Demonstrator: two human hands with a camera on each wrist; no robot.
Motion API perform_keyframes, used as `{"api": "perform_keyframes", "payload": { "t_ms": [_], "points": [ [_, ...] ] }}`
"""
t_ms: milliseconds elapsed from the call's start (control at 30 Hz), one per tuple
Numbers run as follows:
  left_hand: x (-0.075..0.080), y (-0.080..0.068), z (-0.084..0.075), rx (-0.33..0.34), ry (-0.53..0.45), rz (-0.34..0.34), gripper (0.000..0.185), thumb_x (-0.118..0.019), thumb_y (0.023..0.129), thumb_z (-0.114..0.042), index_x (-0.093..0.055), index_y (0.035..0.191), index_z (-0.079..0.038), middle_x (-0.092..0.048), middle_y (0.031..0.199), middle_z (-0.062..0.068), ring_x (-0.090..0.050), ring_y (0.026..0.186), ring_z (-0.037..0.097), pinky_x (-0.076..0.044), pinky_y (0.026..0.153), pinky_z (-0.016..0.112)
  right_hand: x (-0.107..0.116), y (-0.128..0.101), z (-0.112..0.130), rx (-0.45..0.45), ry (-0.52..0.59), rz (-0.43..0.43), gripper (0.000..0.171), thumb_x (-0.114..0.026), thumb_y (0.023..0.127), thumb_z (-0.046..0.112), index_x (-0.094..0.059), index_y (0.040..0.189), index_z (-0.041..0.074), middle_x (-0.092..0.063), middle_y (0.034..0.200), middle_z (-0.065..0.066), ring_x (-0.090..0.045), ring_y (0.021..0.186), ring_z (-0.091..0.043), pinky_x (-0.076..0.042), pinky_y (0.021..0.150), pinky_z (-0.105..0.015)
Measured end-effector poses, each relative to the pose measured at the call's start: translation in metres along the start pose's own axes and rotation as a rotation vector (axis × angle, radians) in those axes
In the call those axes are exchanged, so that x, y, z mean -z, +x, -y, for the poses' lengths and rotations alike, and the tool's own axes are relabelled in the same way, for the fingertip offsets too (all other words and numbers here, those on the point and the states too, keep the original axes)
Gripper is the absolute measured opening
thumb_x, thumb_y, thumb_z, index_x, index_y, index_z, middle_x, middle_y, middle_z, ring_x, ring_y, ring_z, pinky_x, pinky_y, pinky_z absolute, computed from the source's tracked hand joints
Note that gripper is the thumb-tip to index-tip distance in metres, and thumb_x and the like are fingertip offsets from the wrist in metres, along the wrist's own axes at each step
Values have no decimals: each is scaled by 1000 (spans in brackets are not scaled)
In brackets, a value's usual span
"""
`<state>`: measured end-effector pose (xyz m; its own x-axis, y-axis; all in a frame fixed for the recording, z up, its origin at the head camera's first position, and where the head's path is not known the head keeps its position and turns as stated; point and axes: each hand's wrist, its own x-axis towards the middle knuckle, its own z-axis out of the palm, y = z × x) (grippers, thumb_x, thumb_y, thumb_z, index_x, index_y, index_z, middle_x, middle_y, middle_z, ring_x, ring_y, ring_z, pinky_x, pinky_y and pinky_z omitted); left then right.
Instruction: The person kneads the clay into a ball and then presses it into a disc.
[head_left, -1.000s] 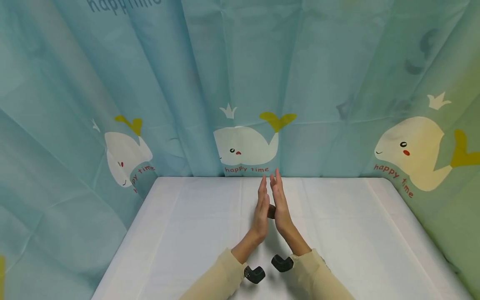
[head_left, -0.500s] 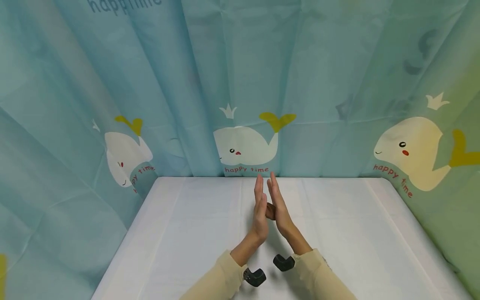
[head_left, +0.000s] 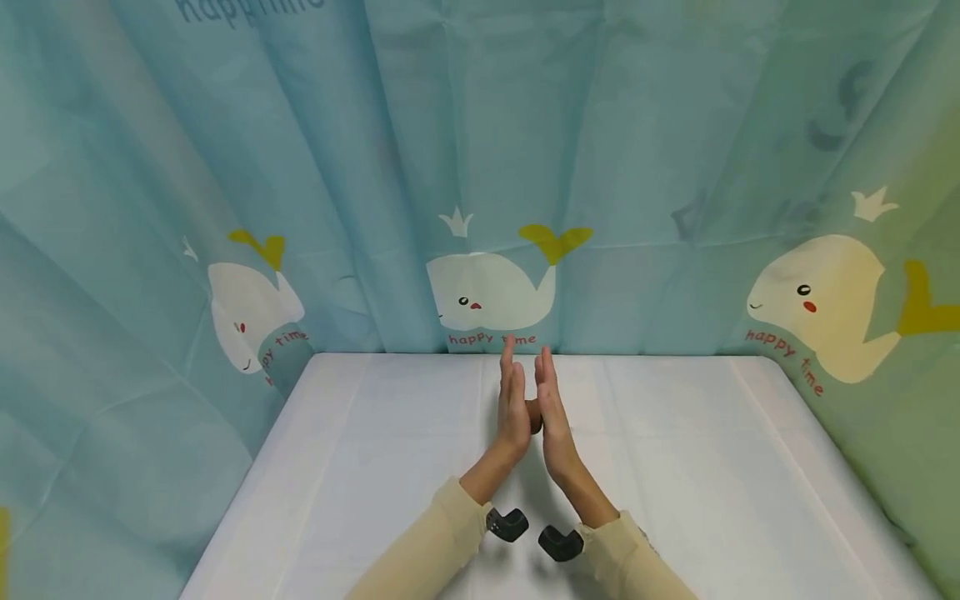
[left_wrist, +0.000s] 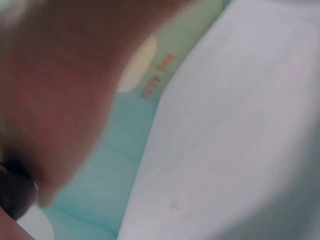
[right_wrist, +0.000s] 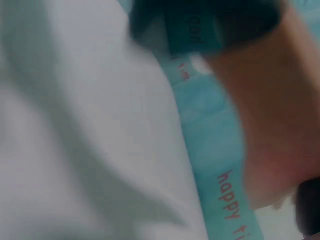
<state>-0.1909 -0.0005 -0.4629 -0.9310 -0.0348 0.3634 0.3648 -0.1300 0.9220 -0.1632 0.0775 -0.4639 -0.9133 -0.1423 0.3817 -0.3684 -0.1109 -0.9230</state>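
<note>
Between the two palms sits a small dark brown lump [head_left: 534, 416], rounded where it shows; most of it is covered by the hands. My left hand [head_left: 513, 417] presses it from the left and my right hand [head_left: 557, 429] from the right. Both sets of fingers are straight and point toward the far edge of the table, the left fingertips a little farther forward. In the left wrist view, the dark lump [left_wrist: 17, 192] shows at the lower left beside a blurred palm. At the right edge of the right wrist view, part of the lump [right_wrist: 309, 205] is visible.
A white-covered table [head_left: 405, 467] lies under the hands. Blue-green curtain [head_left: 645, 167] with printed whales hangs along its far edge and sides. Black wrist cameras, left [head_left: 507, 525] and right [head_left: 561, 543], stick out close together between the cream sleeves.
The palms slide against each other with the lump between them. Over the last half second the left hand has moved forward and the right slightly back. Both have drifted left.
</note>
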Motion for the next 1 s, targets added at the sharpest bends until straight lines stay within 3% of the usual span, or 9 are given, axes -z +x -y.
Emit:
{"api": "perform_keyframes", "payload": {
  "t_ms": [133,333,467,500,600,700,767,900,1000],
  "points": [
    [4,3,4,20,-19,36,57,-24,111,-30,-16,166,-18,-11,172,4,-21,153,28,-25,116,48,-2,0,8,21,-1,1,61,-22,111,39,0,167,27,-6,172,1,-6,158,-19,2,122,-59],
    [2,-6,3,-25,-41,171,62,-23,109,-28,-3,167,-17,-1,173,5,-5,158,21,-6,124,53,5,8,14,-16,-10,4,61,-22,111,38,1,167,27,-8,172,-1,-7,158,-20,-3,123,-57],
    [-3,-16,-2,-63,-35,224,62,-20,109,-29,1,167,-22,3,173,-2,-3,158,22,-5,125,53,15,14,11,-32,-37,5,60,-19,112,37,2,167,24,-4,172,-6,-4,158,-26,-5,122,-58],
    [-4,-19,-3,-67,-37,225,62,-20,109,-30,1,167,-23,3,172,-4,-3,158,23,-5,124,53,17,14,11,-41,-45,4,60,-19,112,37,1,167,26,-4,172,-6,-7,157,-27,-15,121,-55],
    [-7,-26,-7,-68,-52,217,62,-21,108,-30,0,167,-24,3,172,-6,-2,158,25,-6,123,56,21,13,6,-89,-45,-1,58,-18,112,39,0,167,30,-3,172,-4,-18,152,-28,-42,94,-37],
    [-9,-29,-10,-64,-60,194,63,-21,108,-30,-2,167,-22,1,173,-3,-4,157,24,-11,122,56,22,10,1,-143,-12,2,56,-15,112,44,-2,166,36,-4,172,0,-21,148,-20,-38,82,-26],
    [-8,-26,-11,-60,-55,158,62,-21,109,-30,-4,167,-20,-2,173,-1,-6,157,22,-12,122,54,20,7,-2,-151,14,10,56,-13,112,45,-3,166,35,-4,172,-1,-32,140,-21,-36,87,-25],
    [-4,-16,-9,-68,-56,60,60,-22,109,-27,-9,167,-15,-8,173,2,-8,157,21,-9,124,51,10,2,-2,-121,47,41,57,-12,112,44,-2,167,30,-4,172,-1,-34,136,-18,-31,99,-29],
    [0,-8,-3,-65,-76,18,60,-24,109,-26,-10,167,-15,-11,172,1,-9,157,23,-7,124,52,3,-2,-1,-65,57,54,58,-14,112,41,-2,167,25,-1,173,-1,-16,152,-16,-20,116,-39]
  ]
}}
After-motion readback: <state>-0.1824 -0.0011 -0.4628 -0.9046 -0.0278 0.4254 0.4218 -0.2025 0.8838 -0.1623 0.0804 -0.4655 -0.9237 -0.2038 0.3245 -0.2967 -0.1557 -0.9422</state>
